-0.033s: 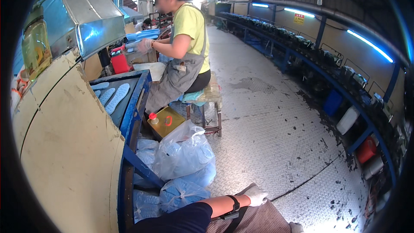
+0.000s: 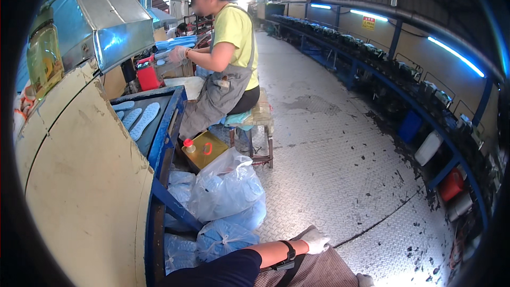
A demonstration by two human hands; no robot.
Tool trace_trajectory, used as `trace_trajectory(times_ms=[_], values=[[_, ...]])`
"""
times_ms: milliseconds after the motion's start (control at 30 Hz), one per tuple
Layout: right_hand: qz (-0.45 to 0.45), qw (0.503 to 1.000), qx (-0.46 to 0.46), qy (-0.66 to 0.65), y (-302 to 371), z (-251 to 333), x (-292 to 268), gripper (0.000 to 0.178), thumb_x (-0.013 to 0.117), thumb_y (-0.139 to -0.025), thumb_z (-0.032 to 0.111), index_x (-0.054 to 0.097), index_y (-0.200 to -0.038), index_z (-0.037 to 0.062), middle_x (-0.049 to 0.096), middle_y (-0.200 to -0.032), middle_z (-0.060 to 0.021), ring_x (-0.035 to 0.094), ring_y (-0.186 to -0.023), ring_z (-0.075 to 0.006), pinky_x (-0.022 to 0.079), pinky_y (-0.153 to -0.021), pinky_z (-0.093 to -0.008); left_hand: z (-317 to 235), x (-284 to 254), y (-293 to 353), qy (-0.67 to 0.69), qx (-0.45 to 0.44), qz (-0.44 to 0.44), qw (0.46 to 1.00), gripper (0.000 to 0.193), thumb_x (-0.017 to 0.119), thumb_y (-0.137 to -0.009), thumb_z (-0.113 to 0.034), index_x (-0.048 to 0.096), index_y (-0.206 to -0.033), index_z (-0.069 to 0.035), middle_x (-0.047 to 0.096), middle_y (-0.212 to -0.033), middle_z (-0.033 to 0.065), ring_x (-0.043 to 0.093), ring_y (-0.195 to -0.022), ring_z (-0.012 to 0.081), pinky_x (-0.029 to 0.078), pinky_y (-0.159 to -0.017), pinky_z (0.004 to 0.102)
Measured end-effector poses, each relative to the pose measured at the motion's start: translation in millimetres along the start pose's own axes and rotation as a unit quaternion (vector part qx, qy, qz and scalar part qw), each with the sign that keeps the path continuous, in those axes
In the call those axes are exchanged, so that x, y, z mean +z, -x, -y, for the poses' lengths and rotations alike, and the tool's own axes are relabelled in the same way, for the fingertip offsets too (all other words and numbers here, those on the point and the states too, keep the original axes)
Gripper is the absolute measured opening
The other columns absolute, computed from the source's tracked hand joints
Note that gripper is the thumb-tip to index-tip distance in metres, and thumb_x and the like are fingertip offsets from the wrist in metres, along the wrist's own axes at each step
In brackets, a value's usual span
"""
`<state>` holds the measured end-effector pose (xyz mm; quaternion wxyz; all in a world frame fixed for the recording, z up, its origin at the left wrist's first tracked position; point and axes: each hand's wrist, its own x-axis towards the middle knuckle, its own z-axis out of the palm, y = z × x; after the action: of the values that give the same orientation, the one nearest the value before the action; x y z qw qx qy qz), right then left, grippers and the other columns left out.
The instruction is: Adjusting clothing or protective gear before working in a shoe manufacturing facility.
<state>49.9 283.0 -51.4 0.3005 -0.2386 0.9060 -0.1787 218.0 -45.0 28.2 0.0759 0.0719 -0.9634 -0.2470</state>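
Observation:
My left hand [image 2: 317, 241], in a white glove with a dark watch [image 2: 290, 255] at the wrist, rests on the brown checked apron [image 2: 319, 270] over my lap. It lies draped there and holds nothing that I can see. At the bottom edge, by the apron's right side, a small pale patch [image 2: 365, 280] shows that may be my gloved right hand; its fingers are cut off. Left of my forearm, tied clear bags [image 2: 226, 238] of light blue pieces are heaped below a larger open-topped plastic bag [image 2: 226, 186].
Blue insoles [image 2: 144, 121] lie on the blue-framed conveyor [image 2: 178, 95] leaving a cream housing [image 2: 85, 180]. A co-worker [image 2: 234, 53] in a yellow shirt sits on a stool [image 2: 260, 114], gloved hands at the line. A yellow can [image 2: 204, 149] stands behind the bags. Another line [image 2: 361, 64] runs along the right.

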Motion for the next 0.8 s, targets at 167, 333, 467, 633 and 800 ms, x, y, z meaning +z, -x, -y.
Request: trace_trajectory(times_ms=[167, 333, 467, 633, 800], values=[[0.001, 1.0, 0.0, 0.006, 0.0, 1.9, -0.7, 0.054, 0.051, -0.094, 0.043, 0.07, -0.107, -0.0056, 0.069, -0.111, -0.0266, 0.064, -0.106, -0.0379, 0.049, -0.093, -0.0446, 0.6, -0.5, 0.6, 0.009, -0.014, 0.007, 1.0, 0.027, 0.062, -0.089, -0.031, 0.062, -0.095, -0.005, 0.068, -0.096, 0.0162, 0.064, -0.097, 0.036, 0.05, -0.087, 0.0478], [-0.001, 1.0, 0.0, 0.009, 0.6, 2.9, -2.6, 0.054, 0.051, -0.093, 0.043, 0.07, -0.107, -0.0055, 0.069, -0.111, -0.0267, 0.064, -0.106, -0.0381, 0.049, -0.094, -0.0445, 0.1, -2.2, 1.4, 0.01, -0.009, 0.001, 1.0, 0.027, 0.062, -0.089, -0.031, 0.062, -0.094, -0.005, 0.067, -0.095, 0.0163, 0.064, -0.096, 0.036, 0.05, -0.086, 0.048], [-0.003, 1.0, 0.0, 0.009, 0.8, 3.5, -3.7, 0.054, 0.051, -0.093, 0.044, 0.07, -0.107, -0.0054, 0.069, -0.111, -0.0268, 0.064, -0.107, -0.0382, 0.048, -0.094, -0.0445, -0.1, -4.9, -1.3, 0.007, -0.026, 0.047, 0.999, 0.029, 0.061, -0.088, -0.031, 0.066, -0.101, -0.004, 0.069, -0.105, 0.0179, 0.065, -0.104, 0.0356, 0.051, -0.09, 0.0475], [-0.004, 1.0, 0.001, 0.009, -1.7, -0.9, -4.0, 0.054, 0.051, -0.093, 0.044, 0.07, -0.107, -0.0053, 0.069, -0.112, -0.027, 0.064, -0.107, -0.0384, 0.048, -0.094, -0.0445, -0.8, -1.0, 1.0, 0.008, -0.003, -0.006, 1.0, 0.027, 0.059, -0.091, -0.032, 0.063, -0.091, -0.005, 0.068, -0.093, 0.0162, 0.065, -0.095, 0.0359, 0.05, -0.086, 0.0476], [-0.009, 1.0, 0.003, 0.011, -1.9, -5.8, -4.2, 0.055, 0.052, -0.093, 0.044, 0.07, -0.107, -0.0052, 0.069, -0.112, -0.0271, 0.064, -0.107, -0.0385, 0.048, -0.094, -0.0445, -1.6, -3.3, 1.9, 0.002, 0.015, -0.01, 1.0, 0.029, 0.059, -0.092, -0.033, 0.063, -0.092, -0.005, 0.068, -0.093, 0.0163, 0.065, -0.095, 0.0359, 0.05, -0.086, 0.0475]])
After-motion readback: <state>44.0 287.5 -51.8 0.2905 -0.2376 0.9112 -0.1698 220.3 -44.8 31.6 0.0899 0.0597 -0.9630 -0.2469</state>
